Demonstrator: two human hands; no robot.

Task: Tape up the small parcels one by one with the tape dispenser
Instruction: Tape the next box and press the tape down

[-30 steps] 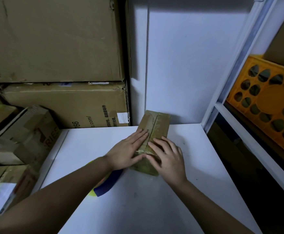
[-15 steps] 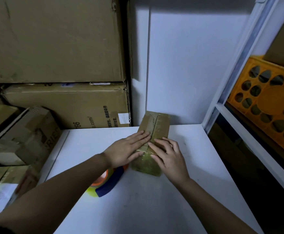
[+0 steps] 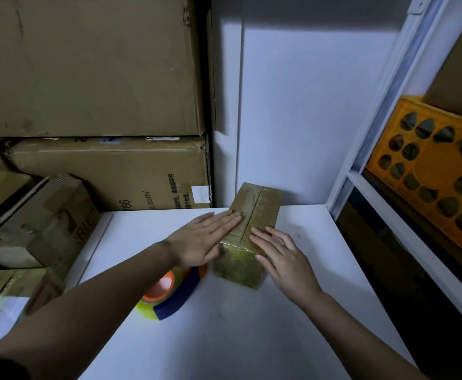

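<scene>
Left grip [image 3: 202, 239] and right grip [image 3: 282, 256] flat, fingers straight, seemingly pressing down.

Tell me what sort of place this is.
Likely a stockroom or packing corner: stacked cartons against the wall, an orange crate on white shelving, and a parcel and tape dispenser on a white table.

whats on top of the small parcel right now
Both hands lie flat on the small parcel: the left hand left of the centre seam, the right hand at its near right corner. The top beneath the palms is covered.
</scene>
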